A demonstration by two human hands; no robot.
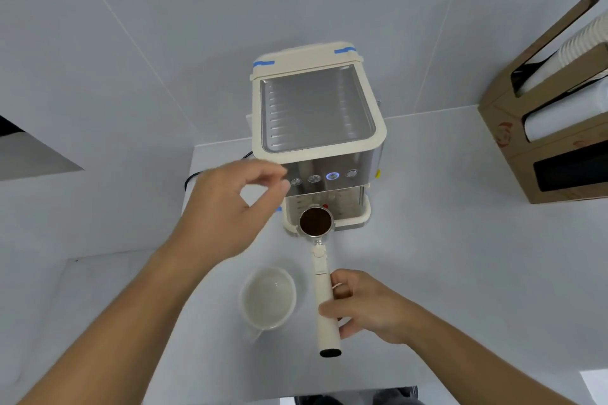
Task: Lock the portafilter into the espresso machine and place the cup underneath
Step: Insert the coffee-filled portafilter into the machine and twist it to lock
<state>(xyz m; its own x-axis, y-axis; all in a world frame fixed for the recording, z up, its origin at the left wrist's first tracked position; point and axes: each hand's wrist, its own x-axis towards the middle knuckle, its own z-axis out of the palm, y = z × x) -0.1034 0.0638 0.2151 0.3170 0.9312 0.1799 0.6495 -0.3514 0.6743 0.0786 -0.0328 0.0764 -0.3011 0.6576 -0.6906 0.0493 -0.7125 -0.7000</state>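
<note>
White counter (444,207) against a tiled wall. The right hand (365,306) grips the portafilter (320,260) handle; its long axis runs near-to-far, and its ground-coffee-filled basket sits just before the espresso machine (316,128). The left hand (227,207) hovers loosely spread. The empty cup (268,297) stands left of the handle.

Even, cool light; soft shadows fall below the espresso machine (317,128), glare on its steel top. Left hand (230,210) slightly blurred. Wall lines bend away from the machine.
</note>
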